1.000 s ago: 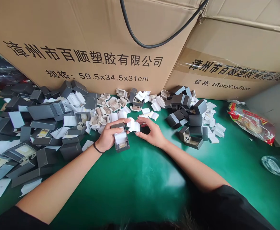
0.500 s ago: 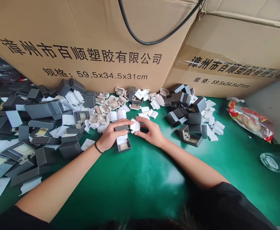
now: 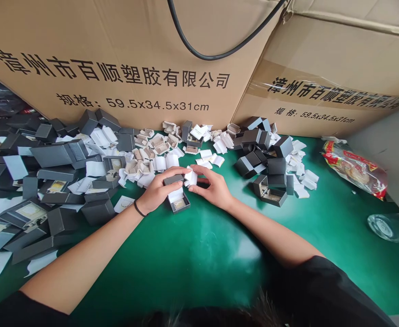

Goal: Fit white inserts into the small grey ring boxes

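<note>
A small dark grey box (image 3: 180,205) with its lid raised is in my left hand (image 3: 158,190), the fingers over the lid and the thumb across it. Inside the box show a white lining and a pale insert. Pinched in my right hand (image 3: 213,185), just right of the lid, is a small folded white paper piece (image 3: 190,176). The fingertips of my left hand reach the paper's left edge; whether they grip it I cannot tell.
Many dark grey boxes (image 3: 54,154) and papers are heaped at the left. White card inserts (image 3: 138,165) lie behind my hands. More boxes (image 3: 276,165) stand to the right, near a snack bag (image 3: 356,170) and a glass (image 3: 386,227). Large cartons (image 3: 134,36) line the back.
The grey box has tilted slightly and its base has shifted a little to the right. Both hands stay together, and the white paper is still in my right hand. The whole view has shifted slightly.
</note>
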